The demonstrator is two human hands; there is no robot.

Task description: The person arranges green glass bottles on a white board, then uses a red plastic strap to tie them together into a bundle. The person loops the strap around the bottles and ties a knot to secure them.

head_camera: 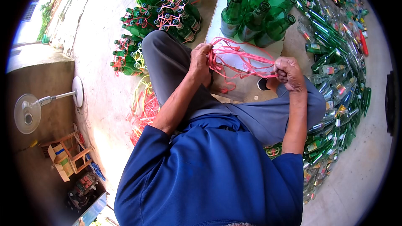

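Between my two hands stretches a bundle of pink plastic twine point(248, 57), with loops and knots sagging below it. My left hand point(200, 57) grips one end, above my left shin. The other end is pinched in the fist of my right hand point(288, 71), near my right knee. Just beyond the twine, a tight group of green glass bottles point(251, 12) stands on a white board point(216, 25). Some of these bottles lean outward to the right. One loose strand of twine hangs toward the floor between my legs.
To the left stand several bundles of green bottles point(179, 18) tied at the necks with pink and yellow twine. A heap of loose twine point(146, 113) lies beside my left thigh. Loose glass bottles point(333, 78) are piled along my right side. A pedestal fan point(45, 100) stands far left.
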